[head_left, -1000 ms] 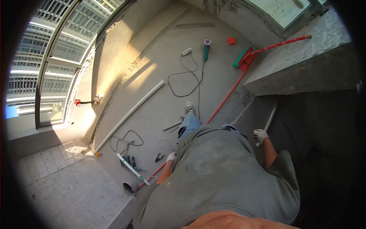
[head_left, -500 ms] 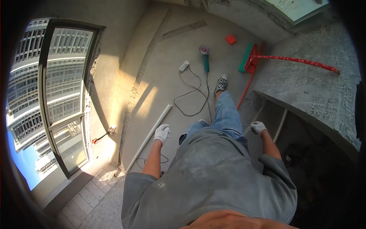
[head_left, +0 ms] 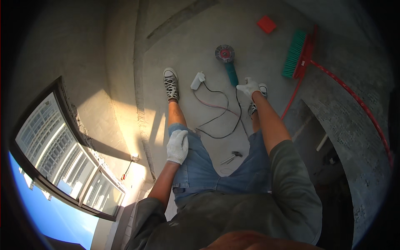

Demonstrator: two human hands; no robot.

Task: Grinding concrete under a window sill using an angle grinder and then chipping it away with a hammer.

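The person stands on a bare grey concrete floor (head_left: 196, 33), looking straight down at both legs. The left hand (head_left: 177, 146), in a white knit glove, rests flat against the left thigh of the blue denim shorts (head_left: 208, 171), fingers relaxed and holding nothing. The right hand (head_left: 248, 87), also white-gloved, reaches far down toward the teal-handled angle grinder with its round red-centred disc (head_left: 227, 62), which lies on the floor between the two grey-and-white laced sneakers; its fingers are spread open just beside the grinder's handle, and whether they touch it cannot be told. A black cable (head_left: 227, 121) loops from the grinder toward a white plug (head_left: 197, 81). Farther right lie a green-bristled broom with a red handle (head_left: 295, 54) and a small red square block (head_left: 266, 24). Small metal pliers (head_left: 232, 156) lie near the right knee.
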